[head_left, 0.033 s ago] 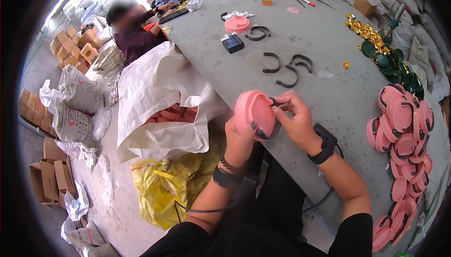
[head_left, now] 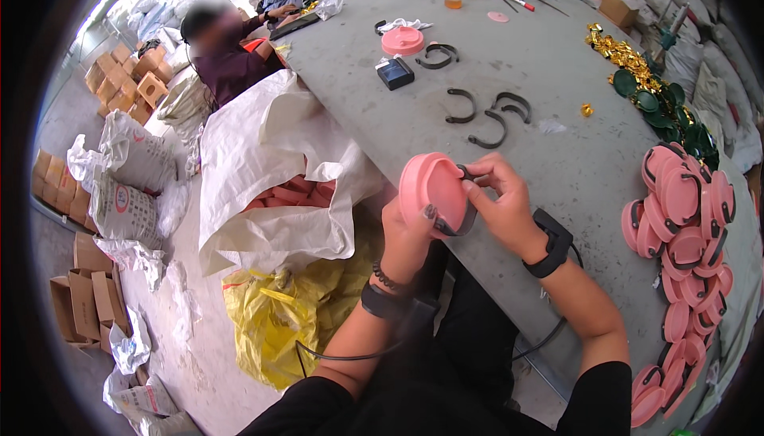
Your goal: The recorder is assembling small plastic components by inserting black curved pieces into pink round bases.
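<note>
Over the table's near edge, my left hand [head_left: 405, 238] grips a round pink plastic lid [head_left: 442, 187] from its left side, tilted so its raised inner face shows. A curved dark handle [head_left: 468, 219] runs along the lid's right side. Thumb and fingers of my right hand [head_left: 501, 201] pinch the handle's upper end against the lid's rim. The handle's lower end lies by my left thumb; whether either end is fastened cannot be seen. Beyond my hands, loose curved black handles [head_left: 487, 132] lie on the grey table [head_left: 557, 157].
Pink lids with black handles [head_left: 683, 237] are heaped along the table's right side, beyond them green and gold pieces [head_left: 637, 70]. A black box [head_left: 395, 74] and another pink lid [head_left: 401, 41] lie farther back. Left stands an open white sack [head_left: 239, 157] of pink pieces. Two people sit far left.
</note>
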